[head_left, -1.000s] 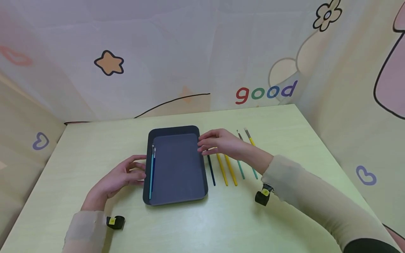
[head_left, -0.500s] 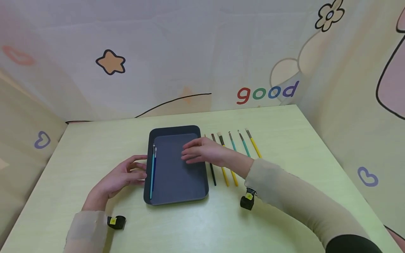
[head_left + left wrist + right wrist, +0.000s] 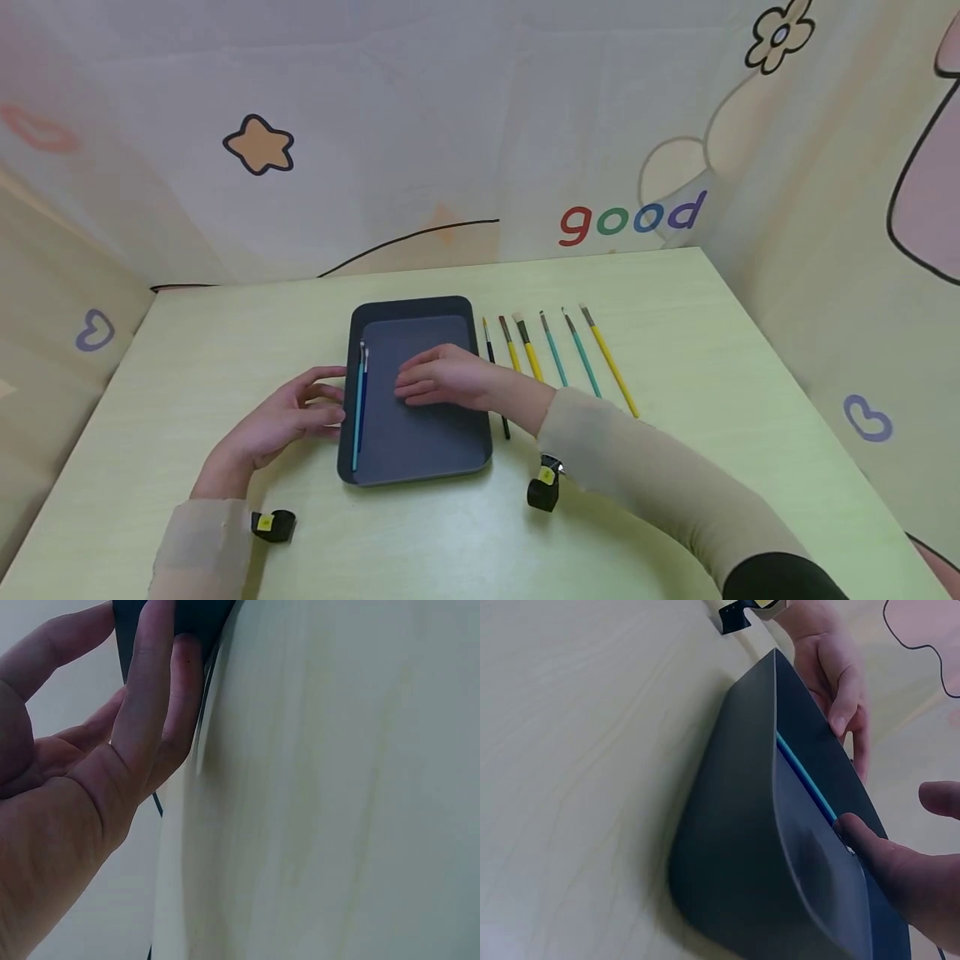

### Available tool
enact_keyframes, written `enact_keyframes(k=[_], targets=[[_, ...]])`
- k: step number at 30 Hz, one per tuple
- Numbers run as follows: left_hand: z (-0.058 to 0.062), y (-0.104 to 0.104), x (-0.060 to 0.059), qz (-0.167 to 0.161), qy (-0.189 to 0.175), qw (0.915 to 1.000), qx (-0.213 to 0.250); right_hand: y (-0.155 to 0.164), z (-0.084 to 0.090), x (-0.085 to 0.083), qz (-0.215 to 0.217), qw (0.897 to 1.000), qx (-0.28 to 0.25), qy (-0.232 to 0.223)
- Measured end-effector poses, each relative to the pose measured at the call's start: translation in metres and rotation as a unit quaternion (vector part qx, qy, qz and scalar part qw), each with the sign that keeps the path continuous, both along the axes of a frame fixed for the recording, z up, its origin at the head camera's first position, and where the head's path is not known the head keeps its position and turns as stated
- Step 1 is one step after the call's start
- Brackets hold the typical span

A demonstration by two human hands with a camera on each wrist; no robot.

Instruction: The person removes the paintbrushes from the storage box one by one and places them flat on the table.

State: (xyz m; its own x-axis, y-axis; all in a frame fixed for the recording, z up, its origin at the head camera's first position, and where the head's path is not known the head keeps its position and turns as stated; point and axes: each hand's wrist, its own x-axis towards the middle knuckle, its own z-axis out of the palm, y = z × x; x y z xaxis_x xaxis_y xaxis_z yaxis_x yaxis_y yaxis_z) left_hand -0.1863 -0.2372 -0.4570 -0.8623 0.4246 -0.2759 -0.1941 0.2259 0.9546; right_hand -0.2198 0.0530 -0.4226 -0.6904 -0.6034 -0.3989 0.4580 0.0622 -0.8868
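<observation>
A dark grey rectangular tray (image 3: 420,475) lies on the table, with a teal paintbrush (image 3: 356,425) and a dark blue paintbrush (image 3: 364,400) side by side along its left wall. My left hand (image 3: 288,417) has its fingertips against the outside of the tray's left wall, its fingers (image 3: 154,682) loosely bent. Over the middle of the tray hovers my right hand (image 3: 450,377), fingers loosely extended and holding nothing. In the right wrist view the right thumb (image 3: 877,851) overlaps the brush ends.
To the tray's right, several paintbrushes lie in a row, including a black one (image 3: 490,342), yellow ones (image 3: 611,362) and teal ones (image 3: 583,354). The right forearm (image 3: 637,467) passes over their lower ends. A printed cloth (image 3: 420,125) stands behind the table (image 3: 420,550).
My right hand has moved left, from the tray's right rim to above its middle. More of the brushes on the table show now. The left hand and tray have stayed put.
</observation>
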Motion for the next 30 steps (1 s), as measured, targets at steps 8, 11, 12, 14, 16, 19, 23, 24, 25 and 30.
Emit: enact_keyframes(k=[8,11,12,14,16,19,23,24,25,30], targets=[[0.001,-0.002,0.001,-0.001,-0.001,1.0000,-0.001,-0.025,-0.007,0.002,0.001,0.999,-0.027,-0.032],[0.002,-0.001,0.000,-0.003,0.000,1.0000,0.000,-0.030,-0.008,0.002,0.000,0.998,-0.031,-0.047],[0.002,-0.001,0.000,-0.003,0.000,1.0000,0.000,-0.032,-0.009,0.002,0.000,0.998,-0.035,-0.050],[0.002,-0.001,0.000,-0.003,-0.001,1.0000,0.002,-0.036,-0.009,0.002,-0.003,0.998,-0.041,-0.056],[0.002,0.000,0.000,-0.003,0.000,1.0000,0.004,-0.039,-0.011,0.000,-0.006,0.997,-0.051,-0.061],[0.002,0.000,0.000,-0.002,-0.001,1.0000,0.005,-0.043,-0.013,-0.001,-0.012,0.995,-0.062,-0.073],[0.003,0.000,0.000,-0.002,-0.002,1.0000,0.004,-0.044,-0.014,-0.002,-0.024,0.994,-0.063,-0.085],[0.003,0.000,0.000,-0.002,-0.003,1.0000,0.003,-0.044,-0.015,-0.002,-0.028,0.994,-0.062,-0.085],[0.003,0.000,0.000,-0.001,-0.003,1.0000,0.001,-0.044,-0.015,-0.002,-0.032,0.994,-0.060,-0.085],[0.003,-0.001,0.000,-0.001,-0.002,1.0000,0.000,-0.046,-0.021,-0.004,-0.042,0.994,-0.060,-0.084]])
